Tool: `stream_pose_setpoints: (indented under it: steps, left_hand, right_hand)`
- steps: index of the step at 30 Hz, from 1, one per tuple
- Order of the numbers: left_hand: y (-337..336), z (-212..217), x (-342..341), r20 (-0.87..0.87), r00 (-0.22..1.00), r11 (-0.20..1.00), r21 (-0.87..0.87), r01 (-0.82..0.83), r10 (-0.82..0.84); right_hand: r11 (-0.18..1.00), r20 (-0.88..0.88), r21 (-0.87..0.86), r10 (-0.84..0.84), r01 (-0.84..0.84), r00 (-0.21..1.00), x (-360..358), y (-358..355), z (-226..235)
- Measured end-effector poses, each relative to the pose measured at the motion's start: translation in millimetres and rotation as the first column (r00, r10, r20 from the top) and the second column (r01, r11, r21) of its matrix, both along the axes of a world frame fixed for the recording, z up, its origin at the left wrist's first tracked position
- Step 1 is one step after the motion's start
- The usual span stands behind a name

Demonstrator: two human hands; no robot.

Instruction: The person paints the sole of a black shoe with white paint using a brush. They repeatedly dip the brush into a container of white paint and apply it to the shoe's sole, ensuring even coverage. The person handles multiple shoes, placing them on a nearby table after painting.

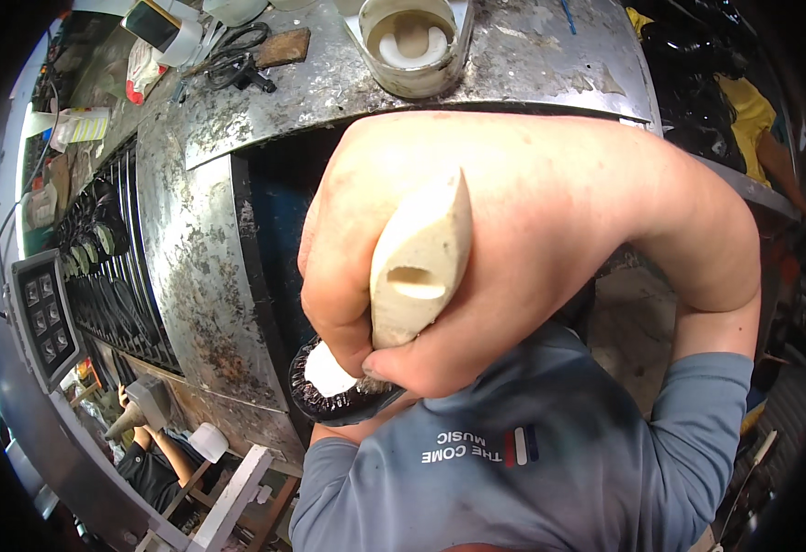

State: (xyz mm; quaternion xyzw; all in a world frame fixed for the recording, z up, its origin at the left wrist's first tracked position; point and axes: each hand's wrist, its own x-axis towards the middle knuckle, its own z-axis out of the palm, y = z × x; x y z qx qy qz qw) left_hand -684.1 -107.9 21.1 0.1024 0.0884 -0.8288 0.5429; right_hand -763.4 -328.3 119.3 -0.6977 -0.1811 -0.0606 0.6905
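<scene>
My right hand (523, 221) is closed round the cream-coloured handle of a brush (421, 267), which has a slot in its face. Thumb and fingertips meet low on the handle, where some greyish bristles show. Just beneath lies a dark shoe upper (306, 391), bottom side up, with its edge gathered in pleats around a white insole (328, 373). The brush's lower end is at the insole; whether it touches is hidden by my fingers. Part of my left forearm shows below the shoe, but my left hand is hidden behind the shoe and my right hand.
A metal pot (412, 85) with murky liquid stands on the stained metal bench (210, 267). Scissors (237, 69) and a brown block (283, 48) lie to its left. Several dark shoes (99, 221) sit on a rack. A co-worker's hands (136, 414) show at lower left.
</scene>
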Motion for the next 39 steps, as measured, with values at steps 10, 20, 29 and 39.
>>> stream_pose_setpoints:
  steps: [10,20,29,39]
  left_hand:
    - [11,-1,-6,-0.006,0.999,0.999,0.003,0.039,-0.039]
    - [51,-2,78,0.458,0.716,0.839,-0.143,-0.526,0.527]
    - [94,93,260,0.968,-0.195,0.909,0.068,-0.412,-0.16]
    - [103,44,501,0.813,-0.472,0.638,-0.17,-0.751,-0.34]
  right_hand:
    - [0.978,-0.023,-0.208,-0.034,0.028,0.999,-10,-21,1]
    - [0.915,0.093,-0.073,-0.39,0.397,0.916,-41,-51,2]
    - [0.861,-0.116,0.015,-0.503,0.508,0.856,-72,-57,-12]
    - [0.767,-0.26,-0.015,-0.622,0.641,0.739,-77,-53,-23]
